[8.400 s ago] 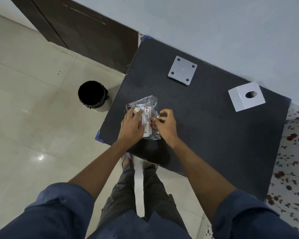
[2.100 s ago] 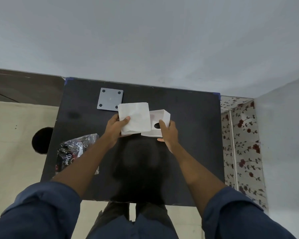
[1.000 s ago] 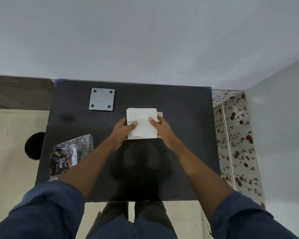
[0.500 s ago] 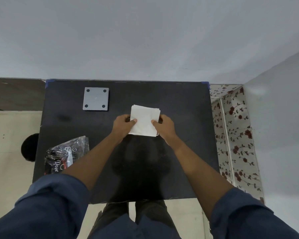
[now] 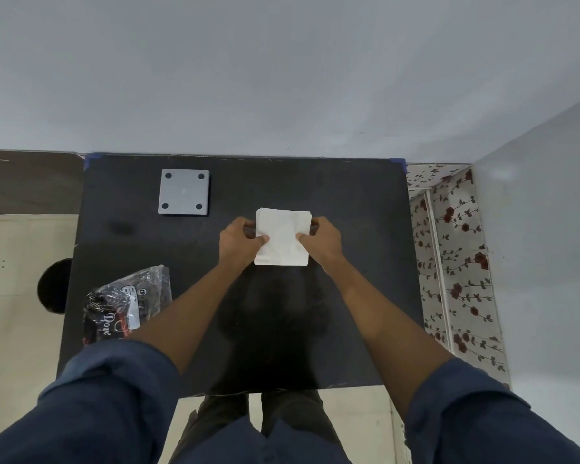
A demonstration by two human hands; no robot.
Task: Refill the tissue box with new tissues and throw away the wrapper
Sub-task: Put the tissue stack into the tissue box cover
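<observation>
Pinching the tissue stack at frame centre, your left hand and right hand each kept a closed grip on its side edges above the bench.

Both arms reached forward, bare forearms out of rolled blue sleeves. The left hand and right hand sat level, close together, palms turned inward toward each other. Each thumb pressed on top of the tissues, fingers curled round the far sides.
</observation>
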